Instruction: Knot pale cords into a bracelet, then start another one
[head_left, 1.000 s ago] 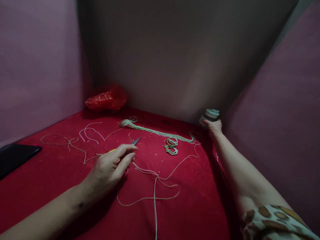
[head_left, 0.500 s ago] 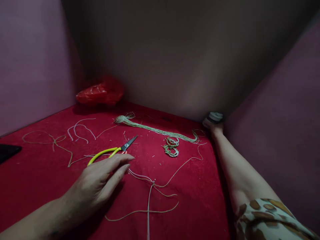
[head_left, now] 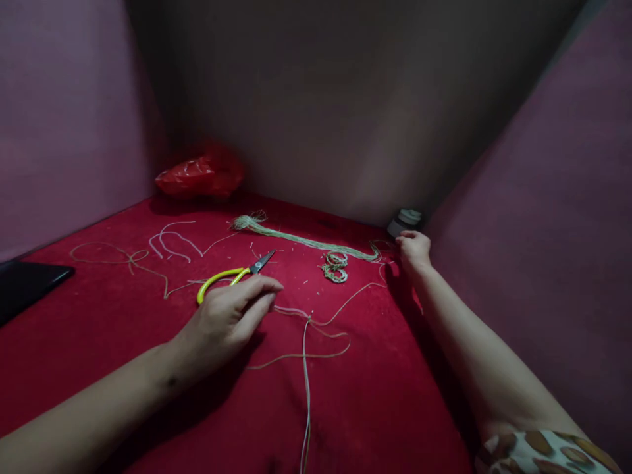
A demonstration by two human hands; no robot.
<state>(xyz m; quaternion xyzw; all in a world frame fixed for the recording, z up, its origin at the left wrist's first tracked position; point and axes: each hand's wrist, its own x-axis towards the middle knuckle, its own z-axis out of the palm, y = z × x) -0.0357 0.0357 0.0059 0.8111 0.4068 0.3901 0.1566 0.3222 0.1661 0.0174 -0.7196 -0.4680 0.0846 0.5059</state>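
My left hand (head_left: pixel 237 309) hovers over the red cloth (head_left: pixel 375 408), fingers loosely stretched and nothing visible in them. Just beyond it lie yellow-handled scissors (head_left: pixel 220 280), blades pointing away. Knotted cords (head_left: pixel 307 368), pale and tan, run from near its fingertips to the front edge. At the far right, my right hand (head_left: pixel 415 249) is closed with fingers pinched; whatever they hold is too small to make out. Directly behind it stands a small lidded jar (head_left: pixel 405 221), partly in shadow. Two braided cord loops (head_left: pixel 336 266) rest left of that hand.
A bundle of pale green cords (head_left: pixel 306 242) stretches along the back. A red plastic bag (head_left: pixel 200 174) sits in the far left corner. Loose cords (head_left: pixel 172 240) and a dark flat object (head_left: pixel 37 286) lie on the left. Walls (head_left: pixel 553 224) bound the surface.
My right hand has drawn back from the jar, its fingers now pinched. My left hand remains near the scissors, its fingers a little more bent. The view has shifted slightly.
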